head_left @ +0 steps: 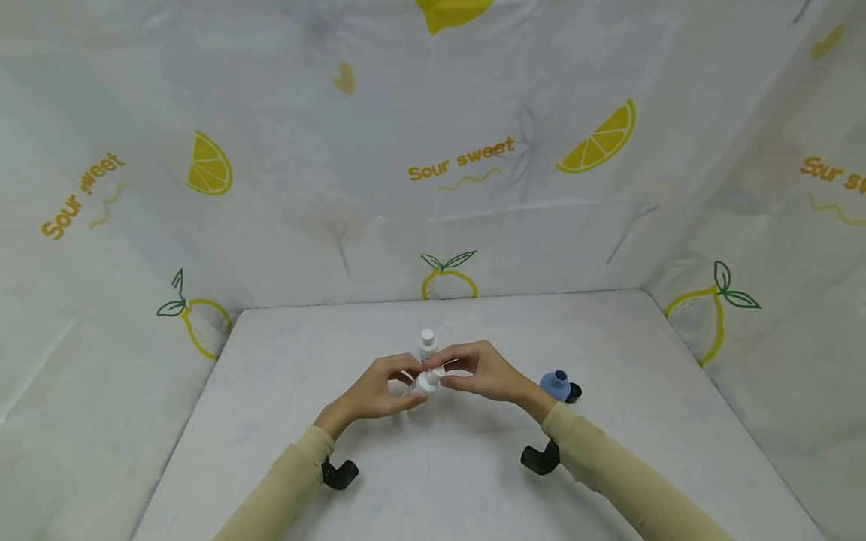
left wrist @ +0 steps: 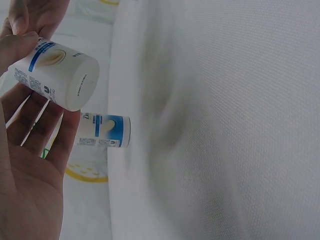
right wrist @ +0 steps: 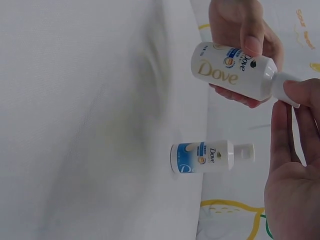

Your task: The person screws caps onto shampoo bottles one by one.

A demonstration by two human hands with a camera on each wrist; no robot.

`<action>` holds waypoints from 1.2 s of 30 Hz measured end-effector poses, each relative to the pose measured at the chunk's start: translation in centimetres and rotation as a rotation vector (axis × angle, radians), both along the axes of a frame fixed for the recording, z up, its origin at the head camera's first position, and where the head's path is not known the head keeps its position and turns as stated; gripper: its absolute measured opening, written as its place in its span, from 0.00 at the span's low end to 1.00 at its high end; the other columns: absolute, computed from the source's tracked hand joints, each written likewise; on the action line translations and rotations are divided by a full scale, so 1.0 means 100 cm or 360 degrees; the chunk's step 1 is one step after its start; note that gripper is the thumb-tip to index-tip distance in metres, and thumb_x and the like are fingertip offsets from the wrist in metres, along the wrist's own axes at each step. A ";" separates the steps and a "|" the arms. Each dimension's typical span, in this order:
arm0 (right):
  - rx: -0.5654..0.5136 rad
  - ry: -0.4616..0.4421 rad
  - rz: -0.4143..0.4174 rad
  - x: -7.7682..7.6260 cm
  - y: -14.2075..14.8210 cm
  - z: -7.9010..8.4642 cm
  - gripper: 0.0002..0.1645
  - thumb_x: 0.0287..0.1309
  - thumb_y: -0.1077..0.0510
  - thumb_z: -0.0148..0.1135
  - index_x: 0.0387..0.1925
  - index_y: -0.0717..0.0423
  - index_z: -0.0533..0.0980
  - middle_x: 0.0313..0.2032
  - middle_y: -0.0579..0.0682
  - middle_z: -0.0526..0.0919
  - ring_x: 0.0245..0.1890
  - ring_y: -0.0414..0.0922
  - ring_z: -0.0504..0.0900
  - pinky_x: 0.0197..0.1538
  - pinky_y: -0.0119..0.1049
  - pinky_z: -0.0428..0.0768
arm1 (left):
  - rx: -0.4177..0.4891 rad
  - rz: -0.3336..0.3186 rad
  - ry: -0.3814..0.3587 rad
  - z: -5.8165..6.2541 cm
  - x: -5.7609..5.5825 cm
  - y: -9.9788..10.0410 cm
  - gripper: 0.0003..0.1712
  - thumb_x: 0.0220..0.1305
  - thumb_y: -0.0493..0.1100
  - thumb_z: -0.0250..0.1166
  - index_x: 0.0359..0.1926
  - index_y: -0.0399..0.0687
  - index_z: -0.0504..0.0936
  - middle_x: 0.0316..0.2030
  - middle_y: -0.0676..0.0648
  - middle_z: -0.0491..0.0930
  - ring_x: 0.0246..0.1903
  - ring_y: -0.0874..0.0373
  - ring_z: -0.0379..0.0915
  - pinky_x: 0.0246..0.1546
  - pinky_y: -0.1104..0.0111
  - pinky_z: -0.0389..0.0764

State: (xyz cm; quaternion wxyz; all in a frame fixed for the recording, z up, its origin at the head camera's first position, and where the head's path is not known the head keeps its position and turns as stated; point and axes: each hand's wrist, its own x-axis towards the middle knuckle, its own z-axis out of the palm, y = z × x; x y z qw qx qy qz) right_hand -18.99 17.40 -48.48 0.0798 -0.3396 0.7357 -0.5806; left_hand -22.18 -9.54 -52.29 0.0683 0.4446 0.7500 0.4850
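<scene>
Above the table, my left hand (head_left: 384, 388) grips the body of a white Dove bottle (right wrist: 232, 71), thumb on one side and fingers on the other. My right hand (head_left: 489, 371) pinches the bottle's white cap (right wrist: 285, 88) between thumb and fingers. The bottle is tilted, its flat base (left wrist: 83, 84) facing the left wrist camera. Just behind the hands a second Dove bottle (right wrist: 202, 156), white with a blue band at its lower part, stands upright on the table with its cap on.
A small blue bottle (head_left: 555, 385) with a dark opening stands beyond my right forearm, a black round piece (head_left: 574, 393) beside it. Black wrist camera mounts (head_left: 540, 458) jut from both sleeves. A lemon-printed sheet (head_left: 379, 225) hangs behind the white table (head_left: 433, 488).
</scene>
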 end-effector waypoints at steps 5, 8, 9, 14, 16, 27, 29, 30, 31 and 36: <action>0.0031 0.0009 -0.0034 0.000 -0.001 0.001 0.19 0.66 0.68 0.73 0.57 0.63 0.86 0.58 0.63 0.90 0.63 0.43 0.88 0.64 0.41 0.89 | -0.0002 0.0009 -0.0002 -0.001 0.000 0.000 0.18 0.67 0.39 0.77 0.56 0.47 0.87 0.48 0.45 0.89 0.48 0.64 0.84 0.50 0.61 0.93; 0.0054 0.0003 -0.0052 0.001 -0.002 0.002 0.19 0.66 0.67 0.74 0.57 0.62 0.86 0.58 0.61 0.90 0.62 0.43 0.88 0.64 0.39 0.88 | -0.0010 0.0015 -0.0011 -0.001 0.001 0.000 0.17 0.67 0.39 0.77 0.56 0.48 0.87 0.48 0.46 0.89 0.48 0.65 0.84 0.51 0.63 0.92; 0.0063 0.0006 -0.0057 0.002 -0.003 0.003 0.19 0.66 0.67 0.74 0.57 0.62 0.86 0.58 0.61 0.90 0.62 0.43 0.88 0.64 0.39 0.89 | -0.0009 0.0015 -0.0011 -0.001 0.001 0.000 0.17 0.67 0.39 0.77 0.56 0.47 0.87 0.48 0.46 0.89 0.48 0.65 0.84 0.51 0.64 0.92; 0.0095 0.0012 -0.0109 0.003 -0.004 0.005 0.20 0.64 0.66 0.76 0.57 0.62 0.86 0.56 0.60 0.91 0.57 0.42 0.89 0.62 0.37 0.89 | 0.0002 0.0014 0.0003 0.001 0.001 0.000 0.18 0.66 0.39 0.77 0.56 0.47 0.87 0.48 0.46 0.89 0.47 0.65 0.84 0.50 0.63 0.93; 0.0104 0.0011 -0.0138 0.003 -0.005 0.004 0.20 0.64 0.66 0.76 0.56 0.62 0.86 0.55 0.61 0.91 0.54 0.41 0.88 0.60 0.35 0.90 | 0.0002 0.0015 -0.0002 0.001 0.001 0.000 0.18 0.66 0.39 0.77 0.56 0.48 0.88 0.48 0.46 0.89 0.47 0.65 0.84 0.50 0.63 0.93; 0.0127 -0.0028 -0.0255 0.002 -0.011 0.002 0.17 0.60 0.65 0.79 0.50 0.60 0.86 0.49 0.59 0.90 0.44 0.41 0.84 0.51 0.29 0.89 | -0.0014 0.0039 -0.0007 -0.001 0.001 -0.001 0.17 0.67 0.41 0.77 0.56 0.50 0.88 0.48 0.47 0.89 0.47 0.64 0.84 0.51 0.64 0.92; 0.0115 -0.0044 -0.0267 0.002 -0.011 0.002 0.17 0.59 0.65 0.80 0.49 0.60 0.86 0.48 0.59 0.90 0.43 0.40 0.84 0.50 0.28 0.88 | -0.0017 0.0040 -0.0008 -0.001 0.001 -0.001 0.17 0.67 0.41 0.77 0.56 0.50 0.88 0.48 0.47 0.89 0.47 0.64 0.84 0.51 0.63 0.92; 0.0109 -0.0050 -0.0272 0.002 -0.012 0.002 0.17 0.59 0.65 0.80 0.49 0.61 0.85 0.47 0.60 0.90 0.42 0.40 0.84 0.50 0.27 0.88 | -0.0017 0.0040 -0.0008 0.000 0.001 -0.001 0.17 0.67 0.41 0.77 0.56 0.50 0.88 0.48 0.47 0.89 0.47 0.64 0.84 0.51 0.63 0.92; 0.0106 -0.0055 -0.0277 0.002 -0.012 0.002 0.17 0.59 0.65 0.80 0.48 0.61 0.85 0.47 0.60 0.89 0.42 0.39 0.84 0.49 0.27 0.88 | -0.0017 0.0041 -0.0009 0.000 0.001 -0.001 0.18 0.67 0.41 0.77 0.56 0.50 0.88 0.48 0.47 0.89 0.47 0.64 0.83 0.51 0.63 0.92; 0.0096 -0.0063 -0.0297 0.003 -0.013 0.003 0.16 0.58 0.65 0.81 0.47 0.61 0.85 0.45 0.60 0.89 0.41 0.38 0.83 0.48 0.26 0.87 | -0.0017 0.0043 -0.0009 0.000 0.001 -0.001 0.18 0.66 0.41 0.78 0.56 0.50 0.88 0.48 0.47 0.89 0.47 0.65 0.83 0.51 0.63 0.92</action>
